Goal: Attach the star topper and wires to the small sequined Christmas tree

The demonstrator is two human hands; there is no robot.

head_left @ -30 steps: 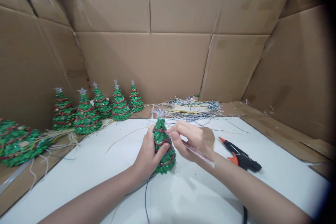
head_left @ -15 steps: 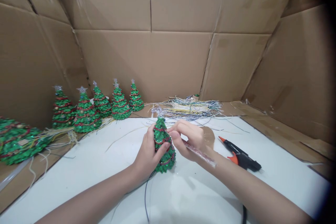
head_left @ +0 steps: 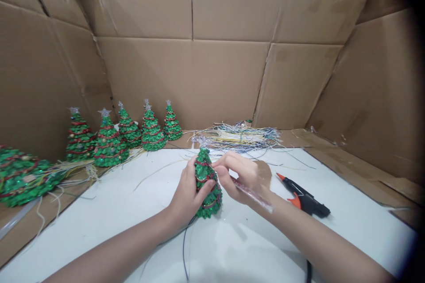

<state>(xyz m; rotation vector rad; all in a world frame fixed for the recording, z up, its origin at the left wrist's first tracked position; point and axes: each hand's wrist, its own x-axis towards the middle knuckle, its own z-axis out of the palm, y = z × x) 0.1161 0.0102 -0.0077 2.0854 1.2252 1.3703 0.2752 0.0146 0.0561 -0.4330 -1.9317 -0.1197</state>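
A small green Christmas tree figurine (head_left: 209,199) with red garlands and a clear star on top stands upright on the white table. My left hand (head_left: 191,188) is wrapped around its left side, thumb across the front. In my right hand (head_left: 237,172), pinched like a pencil, is a slim pen-like tool (head_left: 254,195) with a translucent reddish shaft. Its tip meets the upper right side of the tree, partly hidden by my fingers. A dark wire (head_left: 184,252) runs from beneath my left hand toward the table's near edge.
Several similar trees (head_left: 111,146) line the back left, and a larger one (head_left: 26,177) lies at far left among loose wires. A bundle of thin wires (head_left: 245,135) lies at the back. To the right rests a black and orange glue gun (head_left: 305,196). Cardboard walls (head_left: 229,79) surround the table.
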